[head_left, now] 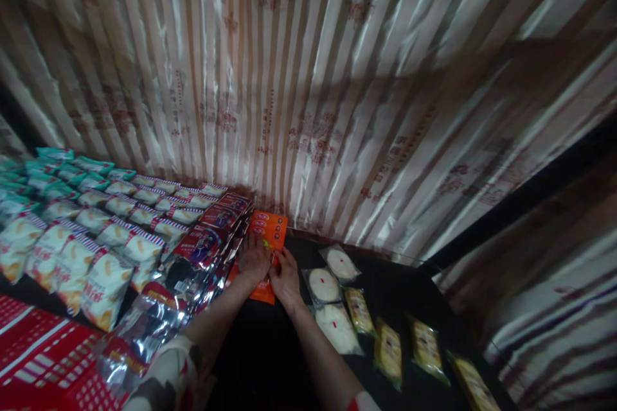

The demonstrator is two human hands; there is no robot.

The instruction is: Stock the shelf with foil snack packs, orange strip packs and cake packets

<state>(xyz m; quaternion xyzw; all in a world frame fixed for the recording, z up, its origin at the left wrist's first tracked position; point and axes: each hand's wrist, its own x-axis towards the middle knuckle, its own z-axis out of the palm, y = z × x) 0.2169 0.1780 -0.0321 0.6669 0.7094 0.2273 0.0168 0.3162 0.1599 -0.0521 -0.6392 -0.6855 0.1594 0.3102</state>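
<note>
Both my hands rest on an orange snack packet [268, 231] that lies flat on a dark table [270, 347] near the curtain. My left hand [253, 259] lies palm down on the packet's left side, fingers stretched out. My right hand [285, 277] presses the packet's lower right part, fingers flat and together. Dark red foil packets [212, 237] lie in a column just left of my left hand. Clear packets with round white cakes [324, 286] lie just right of my right hand.
Rows of white and red-striped snack bags [96, 250] and teal bags [58, 170] fill the left. Red packs [33, 353] lie at the lower left. Yellow wrapped cakes [424, 347] run to the lower right. A striped shiny curtain [313, 77] hangs behind.
</note>
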